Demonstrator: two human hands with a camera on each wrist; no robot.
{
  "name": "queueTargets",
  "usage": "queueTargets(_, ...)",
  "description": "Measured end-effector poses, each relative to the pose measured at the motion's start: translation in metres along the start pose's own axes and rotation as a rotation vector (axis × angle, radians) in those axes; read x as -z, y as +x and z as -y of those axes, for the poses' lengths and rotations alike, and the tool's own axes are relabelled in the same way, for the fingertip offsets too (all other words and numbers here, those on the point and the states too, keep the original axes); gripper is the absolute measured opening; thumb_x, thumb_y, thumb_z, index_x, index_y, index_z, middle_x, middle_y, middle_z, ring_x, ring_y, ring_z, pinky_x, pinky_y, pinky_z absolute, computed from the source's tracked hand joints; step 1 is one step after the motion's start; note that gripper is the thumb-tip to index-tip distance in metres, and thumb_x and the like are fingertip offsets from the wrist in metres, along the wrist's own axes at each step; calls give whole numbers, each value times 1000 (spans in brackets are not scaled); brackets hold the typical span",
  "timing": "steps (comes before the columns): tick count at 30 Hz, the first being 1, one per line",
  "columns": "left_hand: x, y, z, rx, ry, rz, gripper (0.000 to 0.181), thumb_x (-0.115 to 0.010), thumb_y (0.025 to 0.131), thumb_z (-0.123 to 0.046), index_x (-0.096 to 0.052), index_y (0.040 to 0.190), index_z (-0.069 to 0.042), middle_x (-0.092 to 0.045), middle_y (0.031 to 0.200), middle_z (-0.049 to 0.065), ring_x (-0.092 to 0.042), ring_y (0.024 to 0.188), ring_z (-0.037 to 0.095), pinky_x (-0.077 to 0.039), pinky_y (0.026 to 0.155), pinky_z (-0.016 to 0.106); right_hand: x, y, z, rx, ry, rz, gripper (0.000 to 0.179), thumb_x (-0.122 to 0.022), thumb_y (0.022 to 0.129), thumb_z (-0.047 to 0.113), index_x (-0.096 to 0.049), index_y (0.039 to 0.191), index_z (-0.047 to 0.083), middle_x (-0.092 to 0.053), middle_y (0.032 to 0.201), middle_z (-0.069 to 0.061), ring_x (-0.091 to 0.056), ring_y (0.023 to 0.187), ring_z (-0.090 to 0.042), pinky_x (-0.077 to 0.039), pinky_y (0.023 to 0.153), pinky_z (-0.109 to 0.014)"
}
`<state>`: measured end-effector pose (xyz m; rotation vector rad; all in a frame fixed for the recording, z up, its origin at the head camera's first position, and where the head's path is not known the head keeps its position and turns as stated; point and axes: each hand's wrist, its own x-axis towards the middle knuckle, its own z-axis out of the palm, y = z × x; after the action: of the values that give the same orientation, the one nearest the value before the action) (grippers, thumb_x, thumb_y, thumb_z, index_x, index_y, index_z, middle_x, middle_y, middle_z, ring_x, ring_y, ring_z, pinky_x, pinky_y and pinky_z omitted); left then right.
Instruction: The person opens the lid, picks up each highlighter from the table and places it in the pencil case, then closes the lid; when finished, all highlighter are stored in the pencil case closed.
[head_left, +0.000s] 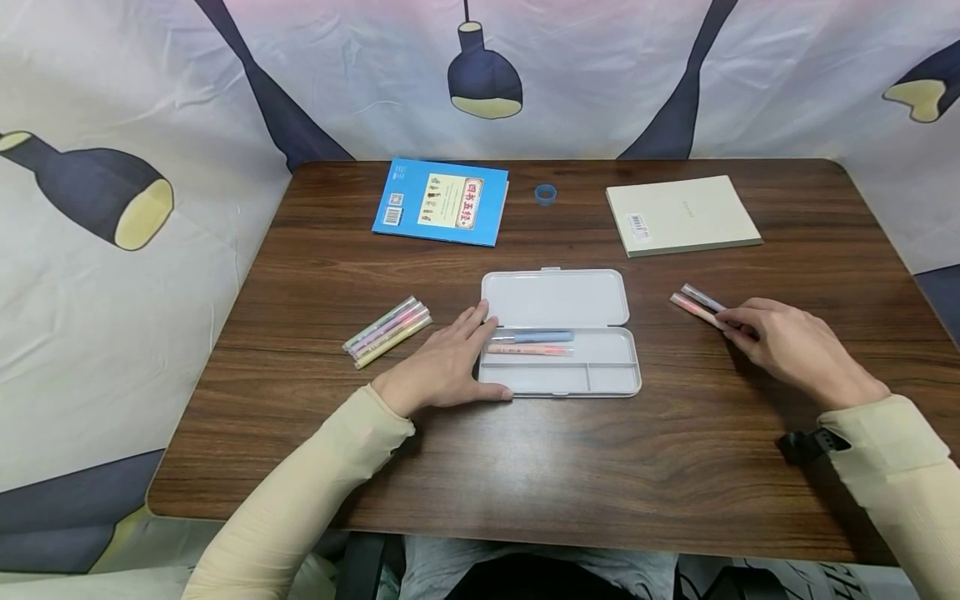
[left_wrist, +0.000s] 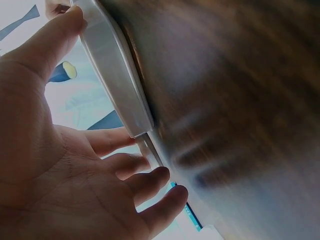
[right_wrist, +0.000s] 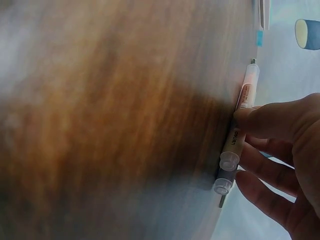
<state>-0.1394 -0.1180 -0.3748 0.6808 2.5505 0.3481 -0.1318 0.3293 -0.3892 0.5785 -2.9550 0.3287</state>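
Note:
A white pencil case lies open on the table, with a blue pen and a pink pen in its back compartment. My left hand rests against the case's left side, its thumb on the front edge. The left wrist view shows the thumb along the case wall and the fingers spread by the corner. To the right, my right hand pinches the near ends of two clear-capped pens, one pink and one greyish. They lie side by side at the tabletop, the thumb on the pink one.
Left of the case lies a bundle of several pastel pens. Farther back are a blue book, a blue tape roll and a pale notebook. The case lid is folded back flat on the brown table.

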Motion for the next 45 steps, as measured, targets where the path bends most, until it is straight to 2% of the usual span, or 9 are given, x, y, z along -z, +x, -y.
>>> queueTargets(13,1,0,0,-13,7,-8,107,-63,85,-69,-15,161,-11,6,168,8,-2,154,28,-19,120,54,1,-1,-1,-9,-10,-2,26,-76,87,7,-73,112,0,-70,99,-15,-66,80,-32,-48,64,-56)
queueTargets(20,2,0,1,-18,9,-15,108,-63,85,-69,-15,161,-10,5,167,9,-3,154,29,-20,120,55,3,2,2,37,-21,-28,26,-77,84,5,-74,110,2,-70,97,-11,-66,79,-29,-49,62,-53)
queueTargets(26,2,0,1,-20,9,-17,108,-64,85,-69,-15,161,-9,5,167,10,-3,154,29,-19,120,54,8,6,13,71,-7,-59,27,-79,82,3,-75,109,3,-70,95,-8,-62,74,-22,-47,60,-48)
queueTargets(34,0,1,1,-20,20,-16,108,-63,85,-69,-15,161,-9,5,167,10,-3,154,29,-19,120,54,10,15,38,172,-8,-98,30,-81,78,1,-77,106,8,-68,91,-2,-58,71,-15,-47,57,-40)
queueTargets(39,0,1,1,-14,21,-11,108,-64,85,-69,-15,161,-10,6,167,10,-2,154,29,-17,121,53,9,26,55,265,2,-148,30,-80,76,0,-77,105,9,-70,95,-6,-69,84,-25,-51,56,-42)
queueTargets(42,0,0,0,-11,25,-9,108,-63,84,-69,-15,161,-10,6,167,9,-2,154,29,-17,121,52,7,33,66,335,17,-181,29,-79,76,-1,-77,104,9,-70,93,-4,-68,80,-21,-51,53,-40)
queueTargets(45,0,0,0,-10,22,-10,108,-63,85,-69,-15,161,-10,6,167,9,-2,154,28,-17,121,52,5,40,77,404,36,-194,28,-78,77,0,-77,104,9,-68,88,0,-60,69,-13,-48,51,-36)
